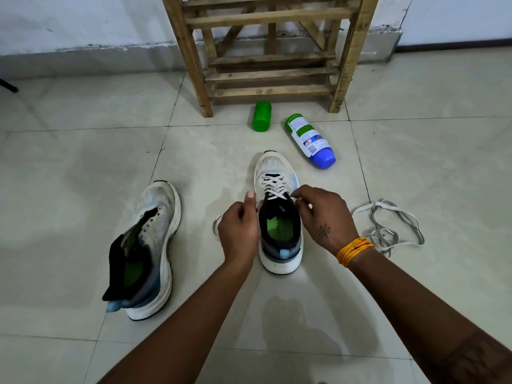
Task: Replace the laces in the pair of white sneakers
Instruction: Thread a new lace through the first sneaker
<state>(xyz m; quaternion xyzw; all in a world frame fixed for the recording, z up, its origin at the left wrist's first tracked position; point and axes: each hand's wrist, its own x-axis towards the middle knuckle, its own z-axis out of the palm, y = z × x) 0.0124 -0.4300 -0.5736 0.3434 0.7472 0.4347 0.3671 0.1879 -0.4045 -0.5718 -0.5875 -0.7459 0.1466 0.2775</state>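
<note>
Both forearms reach to the laced sneaker, upright on the floor for threading. Left hand and right hand each pinch a lace end at the upper eyelets. The unlaced sneaker waits at left; a loose lace lies right.

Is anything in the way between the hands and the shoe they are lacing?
Nothing visible is. The left hand and right hand are already at the middle sneaker, each pinching the lace near the top eyelets. The unlaced sneaker and the loose lace lie off to the sides.
</note>
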